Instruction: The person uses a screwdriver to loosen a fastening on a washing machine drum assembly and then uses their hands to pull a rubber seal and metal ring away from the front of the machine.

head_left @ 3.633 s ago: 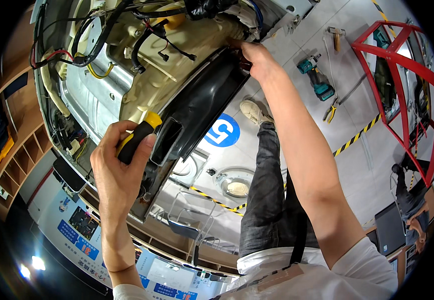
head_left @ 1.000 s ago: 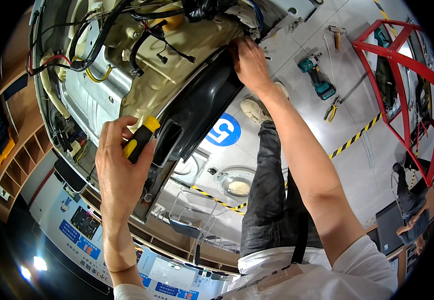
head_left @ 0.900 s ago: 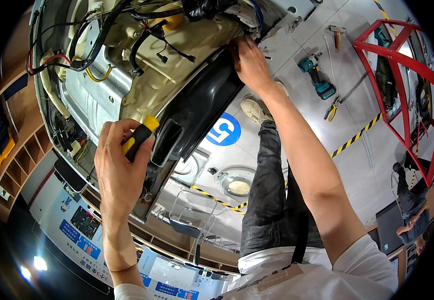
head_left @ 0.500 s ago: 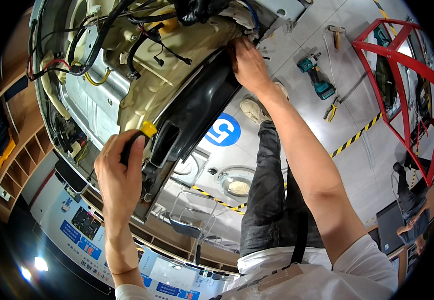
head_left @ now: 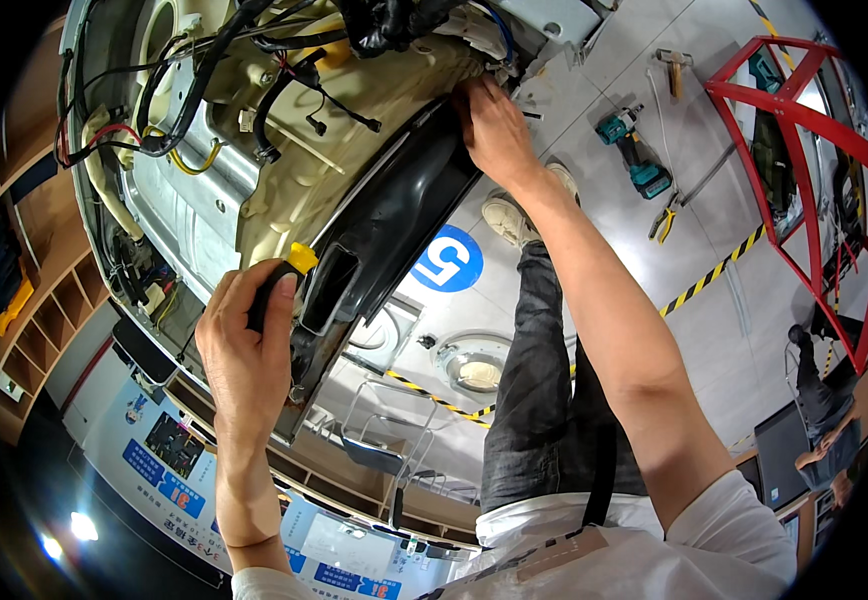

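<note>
My left hand is closed round a tool with a black handle and a yellow end; I cannot make out its exact kind. The yellow end points up toward the near end of a long, glossy black panel on a stripped vehicle body. At the panel's far end, my right hand has its fingers curled in against the body edge. Its fingertips are partly hidden, and so is whatever they grip. Dark wires with connectors hang over the cream-coloured body metal above the panel.
On the tiled floor to the right lie a teal cordless power tool, yellow-handled pliers and a hammer. A red metal frame stands beyond them. A round blue floor marker lies below the panel. Another person is at the far right.
My left hand has shifted slightly to the right with the black and yellow tool. The right hand stays at the panel's far end, almost unmoved.
</note>
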Motion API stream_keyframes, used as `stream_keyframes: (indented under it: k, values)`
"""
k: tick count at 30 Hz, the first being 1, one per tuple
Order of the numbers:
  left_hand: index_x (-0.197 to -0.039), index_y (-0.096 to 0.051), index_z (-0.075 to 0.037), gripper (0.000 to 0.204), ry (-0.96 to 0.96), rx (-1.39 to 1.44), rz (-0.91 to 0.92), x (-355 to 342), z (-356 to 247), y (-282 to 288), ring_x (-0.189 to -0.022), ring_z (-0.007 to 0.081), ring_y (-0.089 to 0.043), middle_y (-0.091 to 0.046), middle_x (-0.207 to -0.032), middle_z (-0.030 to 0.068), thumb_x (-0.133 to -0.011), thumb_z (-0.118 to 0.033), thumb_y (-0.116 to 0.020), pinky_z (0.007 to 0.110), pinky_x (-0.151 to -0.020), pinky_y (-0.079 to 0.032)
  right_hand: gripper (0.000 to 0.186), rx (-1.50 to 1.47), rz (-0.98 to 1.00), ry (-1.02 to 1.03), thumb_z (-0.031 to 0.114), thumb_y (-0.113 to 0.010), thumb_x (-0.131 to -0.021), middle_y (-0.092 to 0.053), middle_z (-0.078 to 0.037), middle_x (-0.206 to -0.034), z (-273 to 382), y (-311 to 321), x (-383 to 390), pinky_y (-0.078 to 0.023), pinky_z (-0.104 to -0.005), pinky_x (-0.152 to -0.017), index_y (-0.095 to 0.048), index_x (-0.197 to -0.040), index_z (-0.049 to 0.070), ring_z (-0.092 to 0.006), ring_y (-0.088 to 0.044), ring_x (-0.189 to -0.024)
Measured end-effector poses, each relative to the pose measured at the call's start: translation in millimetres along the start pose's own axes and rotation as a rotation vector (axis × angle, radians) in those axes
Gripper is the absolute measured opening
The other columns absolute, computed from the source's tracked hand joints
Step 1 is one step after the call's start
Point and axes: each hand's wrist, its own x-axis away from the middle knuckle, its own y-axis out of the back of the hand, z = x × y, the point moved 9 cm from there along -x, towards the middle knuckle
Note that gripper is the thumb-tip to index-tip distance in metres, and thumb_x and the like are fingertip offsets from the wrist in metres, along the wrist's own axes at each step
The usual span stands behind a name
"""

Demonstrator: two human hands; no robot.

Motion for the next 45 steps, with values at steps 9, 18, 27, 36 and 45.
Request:
stream_keyframes:
  k: [9, 18, 27, 36, 45]
  values:
    - [-0.104, -0.069, 0.002, 0.022, 0.029, 0.001, 0.009, -3, 0, 1, -0.068, 0.0239, -0.058, -0.061, -0.079, 0.012, -0.096, -0.019, -0.068, 0.034, -0.066, -0.047, 0.017, -0.016, -0.006, -0.001, -0.002, -0.058, -0.091, -0.058, -0.021, -0.104, -1, 0, 0, -0.049, -0.0476, -0.087, -0.06, -0.108, -0.003, -0.0414, -0.057, -0.1]
    - [-0.108, -0.07, 0.003, 0.021, 0.019, -0.036, 0.028, -5, 0, 3, -0.077, 0.0139, -0.059, -0.066, -0.087, 0.0087, -0.097, -0.016, -0.068, 0.027, -0.07, -0.047, 0.017, 0.0, -0.011, 0.008, -0.002, -0.058, -0.09, -0.057, -0.021, -0.104, 1, 0, 0, -0.049, -0.0472, -0.086, -0.06, -0.107, -0.003, -0.0407, -0.057, -0.1]
    - [-0.108, -0.07, 0.002, 0.021, -0.012, -0.049, 0.008, -7, -4, 4, -0.077, 0.0154, -0.059, -0.067, -0.087, 0.0091, -0.096, -0.015, -0.068, 0.028, -0.072, -0.047, 0.025, 0.032, 0.04, -0.018, -0.003, -0.059, -0.085, -0.058, -0.02, -0.109, -2, -3, 1, -0.051, -0.0479, -0.088, -0.058, -0.11, -0.001, -0.0404, -0.059, -0.104]
    - [-0.105, -0.069, 0.002, 0.021, -0.029, -0.042, -0.005, -3, -8, 4, -0.071, 0.0228, -0.058, -0.063, -0.082, 0.0115, -0.095, -0.017, -0.069, 0.032, -0.069, -0.047, 0.026, 0.037, 0.014, 0.011, -0.003, -0.059, -0.084, -0.059, -0.02, -0.108, -2, -4, 1, -0.052, -0.0478, -0.087, -0.058, -0.11, -0.001, -0.0406, -0.059, -0.103]
    - [-0.108, -0.07, 0.002, 0.022, 0.023, -0.044, 0.02, -1, 3, 2, -0.077, 0.0143, -0.059, -0.066, -0.088, 0.0087, -0.097, -0.016, -0.067, 0.027, -0.069, -0.047, 0.027, 0.042, 0.02, 0.005, -0.004, -0.06, -0.082, -0.057, -0.02, -0.11, -2, -4, 1, -0.052, -0.0471, -0.088, -0.059, -0.109, -0.001, -0.0401, -0.058, -0.104]
